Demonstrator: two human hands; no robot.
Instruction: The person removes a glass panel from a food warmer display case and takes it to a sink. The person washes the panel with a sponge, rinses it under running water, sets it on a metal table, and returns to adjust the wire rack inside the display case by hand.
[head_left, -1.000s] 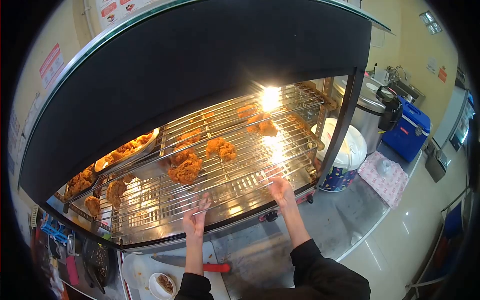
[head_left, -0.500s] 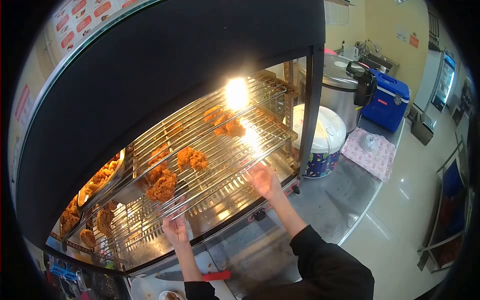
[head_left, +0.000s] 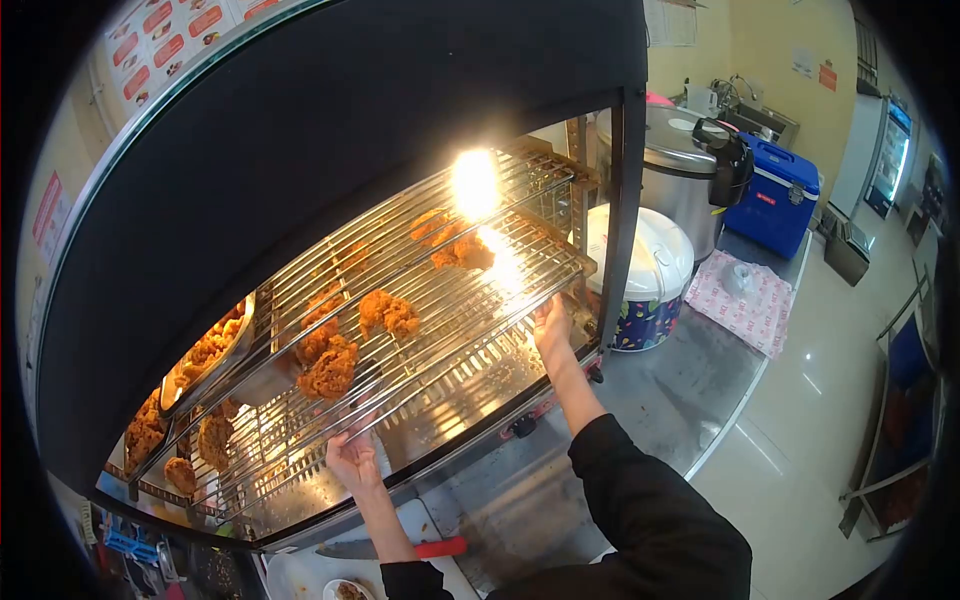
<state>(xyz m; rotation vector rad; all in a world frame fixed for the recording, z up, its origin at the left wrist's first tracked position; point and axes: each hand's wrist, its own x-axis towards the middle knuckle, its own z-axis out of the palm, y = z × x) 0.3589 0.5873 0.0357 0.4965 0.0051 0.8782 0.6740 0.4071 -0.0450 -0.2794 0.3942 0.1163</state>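
A wire rack [head_left: 430, 350] lies across the inside of a lit display warmer [head_left: 350, 110]. Fried chicken pieces [head_left: 388, 313] rest on the upper rack, and others lie lower at the left. My left hand [head_left: 355, 460] is at the rack's front edge, fingers reaching beneath the wires, apart and partly hidden. Near the right end of the same edge, my right hand [head_left: 552, 325] has its fingers closed round the front wire. A metal tray of fried pieces [head_left: 215, 350] stands at the left inside the warmer.
Below the warmer, a red-handled knife [head_left: 440, 548] lies on a white board [head_left: 410, 520] beside a small bowl [head_left: 345, 590]. To the right stand a white-lidded cooker [head_left: 645, 250], a large steel cooker [head_left: 675, 150], a blue cooler box [head_left: 775, 200] and patterned paper [head_left: 740, 305].
The view has swung to the right. My right hand has moved right along the rack's front edge and closed on it. My left hand has stayed near the front wires.
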